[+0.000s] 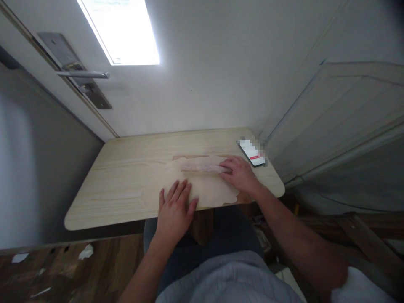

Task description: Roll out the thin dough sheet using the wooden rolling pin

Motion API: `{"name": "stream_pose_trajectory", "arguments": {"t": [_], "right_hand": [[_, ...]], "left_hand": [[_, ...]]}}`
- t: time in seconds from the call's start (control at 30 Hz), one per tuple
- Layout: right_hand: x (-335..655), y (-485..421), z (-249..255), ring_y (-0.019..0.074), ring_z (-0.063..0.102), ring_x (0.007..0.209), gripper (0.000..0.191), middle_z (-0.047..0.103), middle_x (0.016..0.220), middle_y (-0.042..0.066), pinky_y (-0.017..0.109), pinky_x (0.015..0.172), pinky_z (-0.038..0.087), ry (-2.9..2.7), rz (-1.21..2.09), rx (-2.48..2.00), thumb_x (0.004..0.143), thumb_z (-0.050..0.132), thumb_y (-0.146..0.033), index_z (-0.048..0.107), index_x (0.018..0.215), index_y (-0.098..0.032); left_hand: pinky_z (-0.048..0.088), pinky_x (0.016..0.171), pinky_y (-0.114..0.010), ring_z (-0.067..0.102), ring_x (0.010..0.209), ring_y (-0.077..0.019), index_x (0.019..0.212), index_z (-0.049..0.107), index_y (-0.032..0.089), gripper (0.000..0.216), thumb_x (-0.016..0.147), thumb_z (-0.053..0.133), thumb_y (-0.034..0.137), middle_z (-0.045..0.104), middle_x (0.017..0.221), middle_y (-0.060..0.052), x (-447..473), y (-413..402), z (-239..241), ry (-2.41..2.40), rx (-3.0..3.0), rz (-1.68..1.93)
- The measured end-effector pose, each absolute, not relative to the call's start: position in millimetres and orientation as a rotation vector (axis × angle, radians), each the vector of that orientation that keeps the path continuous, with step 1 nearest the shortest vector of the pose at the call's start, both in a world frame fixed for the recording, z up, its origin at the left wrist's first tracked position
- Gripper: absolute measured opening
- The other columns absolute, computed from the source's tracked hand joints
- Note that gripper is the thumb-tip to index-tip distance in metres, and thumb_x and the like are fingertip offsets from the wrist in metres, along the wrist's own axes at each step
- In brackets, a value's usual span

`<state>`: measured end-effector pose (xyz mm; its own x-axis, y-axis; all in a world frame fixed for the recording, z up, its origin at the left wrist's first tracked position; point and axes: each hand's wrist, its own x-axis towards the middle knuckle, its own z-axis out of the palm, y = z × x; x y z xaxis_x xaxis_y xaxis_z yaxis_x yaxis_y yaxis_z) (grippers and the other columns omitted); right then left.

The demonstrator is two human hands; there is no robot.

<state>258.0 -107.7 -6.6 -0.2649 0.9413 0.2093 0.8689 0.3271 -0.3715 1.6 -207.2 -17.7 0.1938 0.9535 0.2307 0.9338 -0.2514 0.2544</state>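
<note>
On the small wooden table lies a thin, pale sheet (213, 188) with ragged edges, and a brown layer (244, 198) shows from under it at the right. My left hand (175, 206) rests flat on the sheet's left part, palm down, fingers stretched out and holding nothing. A narrow, pale bar (200, 167) lies across the upper part of the sheet. Its right end is gripped between the thumb and fingers of my right hand (240, 173). I cannot tell what the bar is made of.
A phone (251, 152) with a lit screen lies at the table's (104, 181) back right corner. Behind stands a white door with a metal handle (83, 74). A pale sheet-like cover (341, 139) hangs at the right. Paper scraps (86, 251) litter the floor.
</note>
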Motion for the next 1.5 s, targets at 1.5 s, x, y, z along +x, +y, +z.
{"name": "stream_pose_trajectory", "arguments": {"t": [1.5], "right_hand": [[192.3,-34.2,-11.6,0.0284,0.058,0.1,0.039,0.069,0.106,0.013,0.041,0.084,0.042,-2.112,-0.038,-1.984,0.097,0.038,-0.04,0.071,0.102,-0.019]], "left_hand": [[0.042,0.089,-0.046,0.053,0.113,-0.0314,0.11,0.062,0.02,0.044,0.1,0.024,0.04,0.063,0.115,-0.015,10.1,-63.4,-0.5,2.077,2.405,0.208]]}}
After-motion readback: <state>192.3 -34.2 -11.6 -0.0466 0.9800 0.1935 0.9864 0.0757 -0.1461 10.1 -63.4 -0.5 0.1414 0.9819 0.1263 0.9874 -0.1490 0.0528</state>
